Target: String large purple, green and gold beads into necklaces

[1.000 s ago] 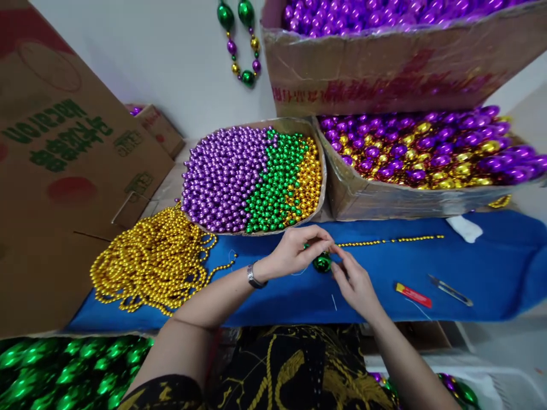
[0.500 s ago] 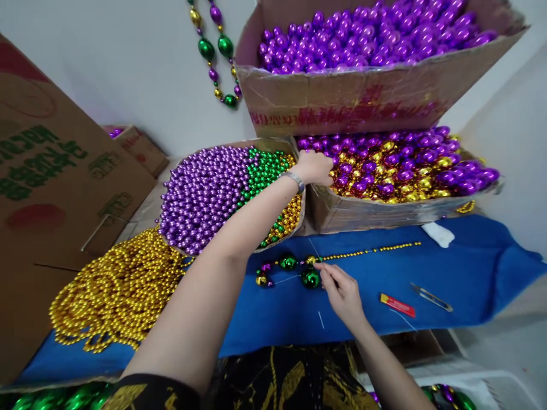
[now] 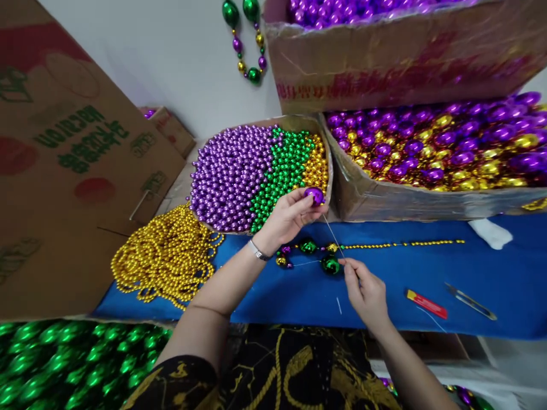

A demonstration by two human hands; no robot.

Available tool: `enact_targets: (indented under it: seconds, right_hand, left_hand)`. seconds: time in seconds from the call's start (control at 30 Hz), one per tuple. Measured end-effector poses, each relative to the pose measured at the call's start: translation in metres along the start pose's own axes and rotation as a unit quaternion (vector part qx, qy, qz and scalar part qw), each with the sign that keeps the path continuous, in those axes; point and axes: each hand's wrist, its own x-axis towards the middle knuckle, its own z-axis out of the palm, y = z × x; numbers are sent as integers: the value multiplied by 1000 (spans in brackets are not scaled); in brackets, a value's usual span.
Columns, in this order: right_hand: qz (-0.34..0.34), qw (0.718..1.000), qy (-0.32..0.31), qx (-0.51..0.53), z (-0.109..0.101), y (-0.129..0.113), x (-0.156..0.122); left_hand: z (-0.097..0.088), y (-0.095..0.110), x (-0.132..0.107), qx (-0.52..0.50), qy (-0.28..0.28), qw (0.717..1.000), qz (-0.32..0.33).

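Below the near table edge, at lower left, large green beads (image 3: 77,364) are massed. Just inside that edge, a thread scrap (image 3: 339,306) is laid on the blue cloth (image 3: 273,299); farther right, a red-and-yellow packet (image 3: 427,304) and snips (image 3: 471,302), with a stretch of cloth between packet and right hand (image 3: 366,291). By that hand a thread (image 3: 333,233) is pinched, beside a large green bead (image 3: 330,264). Beyond, a gold bead chain (image 3: 431,243) is stretched rightward; at left, gold strands (image 3: 160,256) are heaped to the carton's side. A purple bead (image 3: 314,196) is gripped in the left hand (image 3: 290,216), seen against the front rim of the small-bead box (image 3: 327,171). Immediately right, that box is crowded by a taped carton (image 3: 397,204), which is filled to its edge.
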Motion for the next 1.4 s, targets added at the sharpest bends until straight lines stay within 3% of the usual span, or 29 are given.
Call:
enact_targets:
  seconds: [0.17, 0.57, 0.93, 1.07, 1.23, 1.4]
  right_hand:
    - [-38, 999, -7, -30, 6, -4, 2]
    - [-57, 997, 4, -56, 7, -4, 4]
    - [-102, 992, -12, -73, 7, 4, 7]
    - [-81, 995, -29, -52, 10, 3, 8]
    - [-85, 995, -17, -52, 13, 3, 9]
    - [-45, 997, -53, -32, 14, 2, 9]
  left_hand:
    - [-14, -18, -15, -70, 22, 997, -31]
    - [-27, -21, -26, -102, 39, 993, -33]
    - [-32, -18, -32, 34, -23, 999, 5]
    - [-31, -24, -36, 27, -39, 999, -15]
    - [-31, -26, -38, 0, -31, 999, -21]
    - [-32, -26, -41, -13, -12, 1000, -23]
